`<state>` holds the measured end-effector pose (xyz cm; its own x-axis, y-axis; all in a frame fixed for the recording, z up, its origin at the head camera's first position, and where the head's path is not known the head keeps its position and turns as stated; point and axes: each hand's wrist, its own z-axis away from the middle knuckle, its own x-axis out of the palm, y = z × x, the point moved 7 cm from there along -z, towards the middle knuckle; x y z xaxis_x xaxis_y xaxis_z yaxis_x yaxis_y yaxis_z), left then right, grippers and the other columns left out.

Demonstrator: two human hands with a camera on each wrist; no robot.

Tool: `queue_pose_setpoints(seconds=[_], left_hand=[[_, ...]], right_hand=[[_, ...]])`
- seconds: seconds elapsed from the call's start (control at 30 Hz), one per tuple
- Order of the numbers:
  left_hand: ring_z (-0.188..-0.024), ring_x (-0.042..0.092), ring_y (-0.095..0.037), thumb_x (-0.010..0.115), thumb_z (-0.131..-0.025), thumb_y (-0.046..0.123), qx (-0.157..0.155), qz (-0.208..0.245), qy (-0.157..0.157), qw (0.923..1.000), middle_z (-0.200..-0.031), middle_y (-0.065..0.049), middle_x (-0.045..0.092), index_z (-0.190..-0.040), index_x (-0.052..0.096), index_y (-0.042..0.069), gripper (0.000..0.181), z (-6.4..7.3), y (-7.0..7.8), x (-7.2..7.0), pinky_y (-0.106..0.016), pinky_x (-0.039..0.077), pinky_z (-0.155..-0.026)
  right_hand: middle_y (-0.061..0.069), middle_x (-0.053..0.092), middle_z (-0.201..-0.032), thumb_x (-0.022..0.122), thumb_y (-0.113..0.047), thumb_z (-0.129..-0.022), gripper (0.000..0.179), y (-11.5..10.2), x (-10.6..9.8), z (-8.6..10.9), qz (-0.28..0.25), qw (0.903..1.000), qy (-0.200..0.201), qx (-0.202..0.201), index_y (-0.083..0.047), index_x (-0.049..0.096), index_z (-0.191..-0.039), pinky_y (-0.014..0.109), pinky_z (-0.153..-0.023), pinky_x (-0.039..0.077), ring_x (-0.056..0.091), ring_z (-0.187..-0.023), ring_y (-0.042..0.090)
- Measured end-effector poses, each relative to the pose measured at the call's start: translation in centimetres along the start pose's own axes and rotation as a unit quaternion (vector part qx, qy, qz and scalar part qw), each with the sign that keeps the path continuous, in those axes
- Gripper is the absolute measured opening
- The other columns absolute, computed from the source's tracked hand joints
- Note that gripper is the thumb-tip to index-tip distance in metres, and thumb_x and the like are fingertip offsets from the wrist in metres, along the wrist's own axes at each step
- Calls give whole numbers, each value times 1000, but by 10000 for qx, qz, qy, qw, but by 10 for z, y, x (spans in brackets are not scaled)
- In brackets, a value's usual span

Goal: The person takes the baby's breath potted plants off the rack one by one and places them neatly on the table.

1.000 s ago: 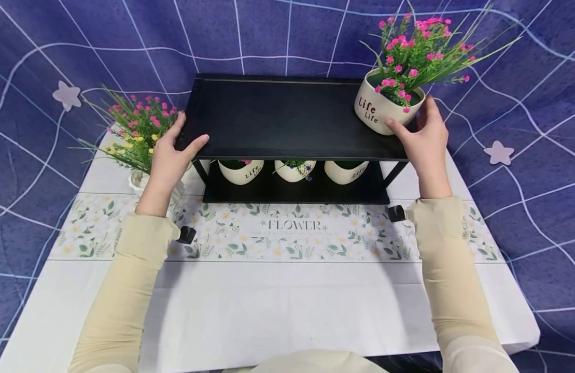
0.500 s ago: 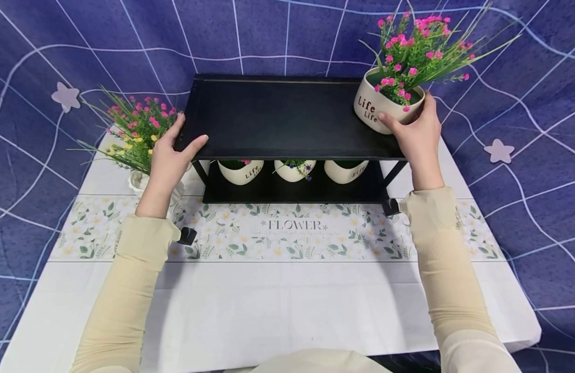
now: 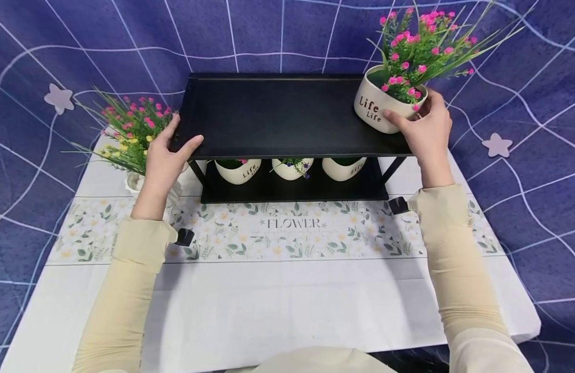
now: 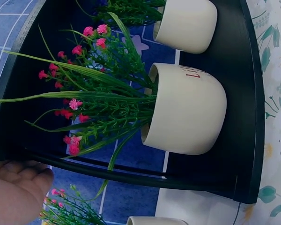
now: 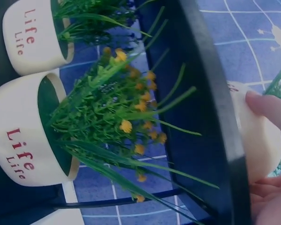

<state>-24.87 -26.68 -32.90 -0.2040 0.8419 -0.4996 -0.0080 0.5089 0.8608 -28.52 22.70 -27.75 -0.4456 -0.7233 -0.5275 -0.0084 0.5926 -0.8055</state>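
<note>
My right hand (image 3: pixel 427 129) holds a cream flowerpot (image 3: pixel 373 106) of pink flowers, marked "Life", at the right end of a black two-tier shelf's top board (image 3: pixel 278 114). The thumb lies on the pot's front, with the fingers round its right side. My left hand (image 3: pixel 163 160) grips the top board's left front corner, thumb on top. In the left wrist view its curled fingers (image 4: pixel 30 173) show just outside the shelf's side. The lower tier bears three cream pots: pink-flowered (image 4: pixel 189 110) at left, blue-flowered (image 3: pixel 292 169) in the middle, orange-flowered (image 5: pixel 25 131) at right.
Beside the shelf, at left, stands a white vase (image 3: pixel 133 182) with pink and yellow flowers, partly behind my left arm. A floral runner (image 3: pixel 287 235) printed "FLOWER" crosses the white table (image 3: pixel 287 305). A blue gridded cloth (image 3: pixel 278 36) hangs close behind.
My right thumb slid left along the pot's front, and the right hand then shifted slightly back to the right. The pot stays at the shelf's right end. My left hand keeps its place.
</note>
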Motion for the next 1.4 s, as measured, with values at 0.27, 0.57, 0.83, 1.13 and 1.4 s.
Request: queue_pose_setpoints(seconds=[0.27,0.57,0.83,1.13,1.4], left_hand=[[-145,32,-17,66,-88,48,-24,-15,7,10000,-160,2,27,-153,28,24,79,0,1,-3,-34,28,-121],[-145,32,-19,65,-88,49,-19,-88,-30,10000,-160,2,26,-153,28,22,80,1,1,-4,-35,28,-120],[-145,32,-19,64,-89,47,-37,-51,-56,10000,-160,1,26,-153,28,24,77,0,0,-3,-36,28,-121],[-144,33,-21,64,-90,47,-84,-184,-21,9998,-159,0,26,-152,27,25,76,1,0,-7,-36,28,-120],[-143,35,-21,66,-88,50,-47,-155,33,9999,-159,-2,29,-152,29,23,79,0,-1,-8,-36,29,-120]], right_hand=[[0,62,-128,85,-25,-71,78,7,-13,-6,-863,9956,-325,164,-15,49,-139,12,-83,47,60,-98,1],[-15,58,-103,85,-23,-72,80,16,-32,-11,-780,9949,-561,316,-14,46,-142,11,-71,44,55,-82,-3],[-9,64,-107,83,3,-69,72,25,-43,-18,-2285,9695,-855,218,-10,50,-132,9,-78,49,63,-95,4],[-5,69,-102,76,15,-70,59,37,-50,-20,-3299,9358,-1230,155,-9,56,-121,10,-77,52,67,-92,6],[-11,71,-80,75,10,-75,49,51,-62,-22,-2632,9547,-1386,59,-16,60,-114,10,-73,47,64,-77,0]])
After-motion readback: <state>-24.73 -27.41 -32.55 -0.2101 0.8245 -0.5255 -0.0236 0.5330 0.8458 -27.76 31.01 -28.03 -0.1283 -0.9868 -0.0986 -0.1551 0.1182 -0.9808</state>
